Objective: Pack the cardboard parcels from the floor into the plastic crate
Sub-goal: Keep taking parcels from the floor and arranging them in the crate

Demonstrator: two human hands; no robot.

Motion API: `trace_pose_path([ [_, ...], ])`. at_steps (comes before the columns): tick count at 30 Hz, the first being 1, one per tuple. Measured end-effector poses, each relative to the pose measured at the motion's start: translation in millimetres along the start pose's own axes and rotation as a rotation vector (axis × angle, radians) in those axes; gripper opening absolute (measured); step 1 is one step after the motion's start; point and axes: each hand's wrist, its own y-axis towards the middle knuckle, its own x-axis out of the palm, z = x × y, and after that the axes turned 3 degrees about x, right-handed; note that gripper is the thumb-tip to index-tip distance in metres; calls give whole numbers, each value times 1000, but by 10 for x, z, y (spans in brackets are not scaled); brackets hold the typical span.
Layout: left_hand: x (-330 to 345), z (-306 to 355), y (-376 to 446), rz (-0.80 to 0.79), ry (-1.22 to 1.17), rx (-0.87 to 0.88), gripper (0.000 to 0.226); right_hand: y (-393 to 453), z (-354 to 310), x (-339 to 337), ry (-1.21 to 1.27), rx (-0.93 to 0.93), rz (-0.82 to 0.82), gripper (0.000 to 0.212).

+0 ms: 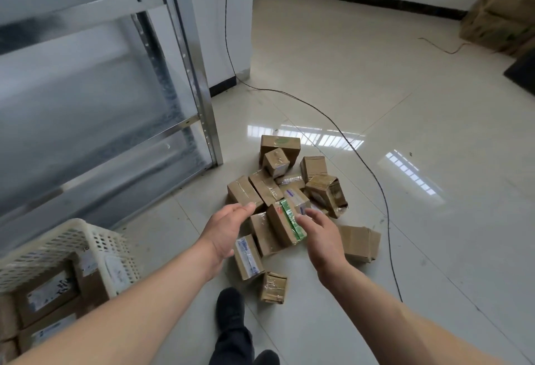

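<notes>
A heap of several taped cardboard parcels (pixel 289 190) lies on the tiled floor at the centre. One parcel with green tape (pixel 286 224) sits at the near side of the heap. My left hand (pixel 224 230) hovers open just left of it, fingers apart, holding nothing. My right hand (pixel 321 238) reaches in from the right, fingers spread, its fingertips at the green-taped parcel's right edge; I cannot tell whether they touch. The white perforated plastic crate (pixel 86 244) stands at the lower left with a few labelled parcels inside.
A metal shelving rack (pixel 185 75) stands at the left beside the crate. A black cable (pixel 373 179) curves over the floor right of the heap. Large brown boxes (pixel 503 14) sit at the far right. My dark shoe (pixel 230 309) is below the heap.
</notes>
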Motion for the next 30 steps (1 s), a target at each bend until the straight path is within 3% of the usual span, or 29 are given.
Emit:
trace_pose_path([
  [3,51,168,279,-16,-4,-4,49,229,-98,-6,-14,14,28,54],
  [6,76,282,570,-29,-32,-19,28,509,-194,31,-59,26,38,60],
  [9,106,319,827,-29,-7,-34,35,750,-231,79,-40,56,49,67],
  [14,222,302,1229,-31,3,-84,20,1153,-175,96,-83,97,28,58],
  [24,739,181,2015,32,-31,-166,41,2129,22,73,-163,129,-82,59],
  [27,997,37,2344,45,-61,-204,29,2534,146,26,-196,152,-139,61],
  [30,1319,-156,2761,63,-96,-222,13,2984,365,-55,-227,177,-147,78],
])
